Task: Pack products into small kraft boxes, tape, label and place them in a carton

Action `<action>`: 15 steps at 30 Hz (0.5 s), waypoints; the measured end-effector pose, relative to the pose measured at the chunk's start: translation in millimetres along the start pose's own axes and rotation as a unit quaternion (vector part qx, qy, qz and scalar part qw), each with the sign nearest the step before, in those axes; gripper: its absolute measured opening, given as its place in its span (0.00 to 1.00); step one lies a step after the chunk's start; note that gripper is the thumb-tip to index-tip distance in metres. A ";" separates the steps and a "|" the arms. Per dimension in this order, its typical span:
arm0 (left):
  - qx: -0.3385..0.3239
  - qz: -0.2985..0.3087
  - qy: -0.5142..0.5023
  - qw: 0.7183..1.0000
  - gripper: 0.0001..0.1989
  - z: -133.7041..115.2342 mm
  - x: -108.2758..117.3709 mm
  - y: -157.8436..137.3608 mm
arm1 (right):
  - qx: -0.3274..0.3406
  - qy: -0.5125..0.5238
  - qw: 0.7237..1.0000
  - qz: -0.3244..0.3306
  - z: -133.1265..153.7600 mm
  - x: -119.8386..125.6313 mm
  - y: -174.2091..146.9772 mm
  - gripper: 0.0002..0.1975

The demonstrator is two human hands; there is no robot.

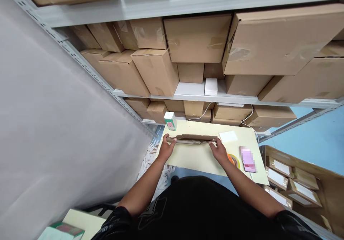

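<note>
Between my two hands is a folded cardboard box [191, 139], seen nearly edge-on above the pale table [188, 157]. My left hand [167, 147] pinches its left end, the thumb on the near side. At its right end my right hand [218, 150] grips a flap. A small white and green carton [170, 121] stands upright just beyond my left hand. Beside my right wrist lies a roll of tape [234, 160], orange and yellow, partly hidden by the forearm. White paper [228, 136] rests flat to the right of the cardboard.
Metal shelves [188, 97] packed with brown boxes [197, 37] rise behind the table. A phone [248, 159] with a pink screen lies at the table's right. On the floor at right, a large carton [330, 190] holds several labelled boxes. A grey wall [67, 125] borders the left.
</note>
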State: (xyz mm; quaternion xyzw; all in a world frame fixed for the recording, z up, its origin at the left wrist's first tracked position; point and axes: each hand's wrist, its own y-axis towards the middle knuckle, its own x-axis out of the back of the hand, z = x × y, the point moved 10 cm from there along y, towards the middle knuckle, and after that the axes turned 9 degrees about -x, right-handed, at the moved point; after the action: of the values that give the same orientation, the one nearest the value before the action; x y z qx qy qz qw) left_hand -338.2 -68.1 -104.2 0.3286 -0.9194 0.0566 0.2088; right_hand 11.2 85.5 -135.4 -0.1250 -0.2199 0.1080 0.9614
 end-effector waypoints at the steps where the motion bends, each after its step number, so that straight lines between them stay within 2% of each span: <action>1: 0.007 0.018 -0.029 0.999 0.36 0.5 -6.6 1.9 | 0.005 -0.004 1.000 -0.003 5.4 -3.3 -2.0 0.30; 4: 0.001 0.085 -0.119 0.989 0.36 -10.2 -29.6 4.4 | 0.010 -0.015 1.000 0.003 23.4 -19.0 -12.8 0.28; 6: -0.010 0.122 -0.139 0.983 0.36 -19.2 -38.6 4.7 | 0.000 -0.019 1.000 0.007 32.5 -30.4 -21.7 0.28; 10: -0.017 0.165 -0.112 0.980 0.33 -21.4 -35.1 7.6 | -0.042 -0.012 0.999 -0.025 33.6 -37.9 -31.8 0.30; 13: -0.110 0.215 -0.071 0.968 0.38 -30.2 -25.9 9.4 | -0.055 0.007 0.997 -0.045 26.2 -36.3 -29.4 0.32; 15: -0.190 0.259 -0.037 0.946 0.41 -37.8 -22.8 6.4 | -0.074 0.042 0.996 -0.033 17.6 -38.6 -25.5 0.31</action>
State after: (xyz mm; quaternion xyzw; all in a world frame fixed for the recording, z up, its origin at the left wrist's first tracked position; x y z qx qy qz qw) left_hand -313.2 -40.8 -79.4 0.0354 -0.9736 -0.0787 0.2113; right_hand -26.8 54.6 -128.0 -0.1927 -0.1911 0.0541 0.9609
